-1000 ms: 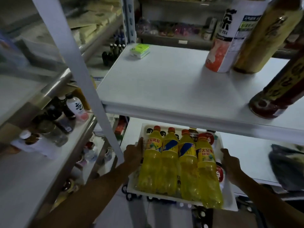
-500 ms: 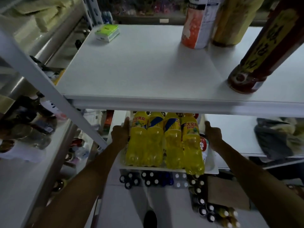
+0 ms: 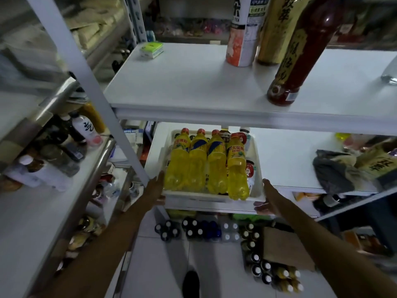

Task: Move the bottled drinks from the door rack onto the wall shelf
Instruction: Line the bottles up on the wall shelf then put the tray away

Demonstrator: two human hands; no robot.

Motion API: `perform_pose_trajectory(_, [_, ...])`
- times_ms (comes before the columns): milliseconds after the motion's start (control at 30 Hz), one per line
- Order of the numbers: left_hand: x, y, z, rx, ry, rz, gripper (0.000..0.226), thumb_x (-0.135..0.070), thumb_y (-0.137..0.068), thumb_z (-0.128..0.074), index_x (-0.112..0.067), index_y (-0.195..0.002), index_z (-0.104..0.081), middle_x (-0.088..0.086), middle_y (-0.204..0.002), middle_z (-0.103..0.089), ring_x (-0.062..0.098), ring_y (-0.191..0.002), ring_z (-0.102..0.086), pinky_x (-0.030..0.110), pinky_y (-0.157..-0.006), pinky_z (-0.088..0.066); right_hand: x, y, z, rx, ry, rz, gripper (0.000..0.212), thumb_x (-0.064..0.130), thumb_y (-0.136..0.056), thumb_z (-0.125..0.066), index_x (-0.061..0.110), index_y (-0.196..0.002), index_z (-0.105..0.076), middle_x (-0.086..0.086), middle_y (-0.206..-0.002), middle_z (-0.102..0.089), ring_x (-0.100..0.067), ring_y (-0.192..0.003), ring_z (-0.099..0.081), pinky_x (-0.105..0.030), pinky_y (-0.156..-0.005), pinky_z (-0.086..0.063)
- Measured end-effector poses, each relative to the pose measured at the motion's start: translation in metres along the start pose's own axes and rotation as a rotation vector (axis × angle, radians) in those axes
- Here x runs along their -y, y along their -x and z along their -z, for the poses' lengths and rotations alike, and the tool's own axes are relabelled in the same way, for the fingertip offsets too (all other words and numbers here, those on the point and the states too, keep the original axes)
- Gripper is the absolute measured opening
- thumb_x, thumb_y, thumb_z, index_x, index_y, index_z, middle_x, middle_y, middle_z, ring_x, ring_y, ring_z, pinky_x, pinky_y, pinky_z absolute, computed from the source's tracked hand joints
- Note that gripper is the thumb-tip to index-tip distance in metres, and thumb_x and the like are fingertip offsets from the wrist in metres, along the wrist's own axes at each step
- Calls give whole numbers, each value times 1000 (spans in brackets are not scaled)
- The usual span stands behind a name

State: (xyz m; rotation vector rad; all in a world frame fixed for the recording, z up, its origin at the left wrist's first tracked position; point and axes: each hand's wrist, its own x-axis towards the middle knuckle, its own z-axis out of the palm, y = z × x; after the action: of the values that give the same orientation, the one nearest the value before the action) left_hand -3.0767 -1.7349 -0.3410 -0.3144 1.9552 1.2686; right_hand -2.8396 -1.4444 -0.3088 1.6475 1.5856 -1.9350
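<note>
Left hand and right hand flank the tray of yellow bottles

I see glossy translucent plastic on the yellow drink bottles, smooth white plastic on their tray, matt white shelf boards, and crumpled grey cloth.

The upper shelf is bare across its middle and front left, open to a reach from the front. A green box sits at its back left. A white bottle, gold bottle and dark red bottle crowd its right. Below, the tray of yellow bottles sits close under that shelf's edge, with a slanted post just to its left. The lower shelf is bare between the tray and a grey cloth.
</note>
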Motion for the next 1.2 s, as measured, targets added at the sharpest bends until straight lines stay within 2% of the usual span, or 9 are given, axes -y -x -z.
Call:
perform_pose_trajectory(100, [8,22,-3,12,122,80,69,-71,-88,-40,-14,-125,-50,22,-98,-67,37,-78,-66,51,-74,-57,-15,11,-14,-4,-212,21,52,54,-101,-30,4,-106,-45,-16,-57,-60,-30,-58,-58,-38,-59,-49])
perform_pose_trajectory(200, [9,28,-7,24,252,142,72,-62,-92,-42,1,-67,-65,16,-50,-62,28,-44,-61,48,-81,-53,-16,23,-26,-37,-364,114,29,28,-106,-35,3,-97,-46,-22,-79,-59,-37,-68,-59,-48,-58,-54])
perform_pose_trajectory(300, [11,27,-10,-11,369,66,65,-51,-98,-42,-15,-44,-43,8,-33,-36,21,-31,-44,50,-87,-55,-17,25,-29,-74,-423,184,19,17,-105,-39,0,-105,-46,-20,-90,-59,-40,-71,-62,-49,-60,-58])
perform_pose_trajectory(433, [10,26,-17,-111,346,-39,59,-46,-100,-42,-12,-51,-39,5,-28,-37,14,-23,-42,27,-42,-53,-11,25,-31,-102,-430,165,19,15,-105,-40,1,-117,-39,-23,-101,-56,-40,-72,-61,-53,-80,-51])
perform_pose_trajectory(533, [5,30,-22,-160,350,-68,46,-44,-99,-45,-13,-65,-42,4,-30,-41,12,-21,-43,21,-30,-44,-7,25,-27,-80,-445,130,22,17,-105,-42,0,-119,-40,-24,-108,-52,-39,-74,-61,-52,-79,-52])
perform_pose_trajectory(633, [4,32,-22,-159,383,-59,35,-41,-99,-49,-8,-88,-49,11,-56,-48,13,-22,-47,21,-28,-42,-4,21,-23,-78,-411,123,25,15,-103,-46,-5,-116,-43,-25,-101,-57,-41,-74,-64,-51,-67,-58])
perform_pose_trajectory(833, [-4,17,-23,-167,338,-67,52,-46,-99,-46,-1,-123,-52,12,-71,-56,13,-25,-51,15,-26,-35,9,12,-27,-150,-373,127,22,15,-102,-48,-4,-111,-45,-21,-88,-57,-41,-71,-64,-57,-88,-53])
perform_pose_trajectory(1033, [-14,-2,-20,-196,183,-143,65,-51,-99,-41,10,-111,-62,18,-64,-59,13,-22,-46,14,-26,-30,19,3,-36,-185,-330,146,26,18,-102,-48,-7,-108,-50,-21,-85,-62,-40,-72,-65,-57,-76,-56])
perform_pose_trajectory(1200, [-22,-10,-19,-168,166,-118,70,-57,-97,-40,7,-116,-61,20,-71,-62,15,-22,-48,14,-27,-32,24,-4,-44,-310,-251,178,34,27,-101,-48,-6,-108,-53,-23,-87,-63,-44,-86,-66,-57,-84,-55])
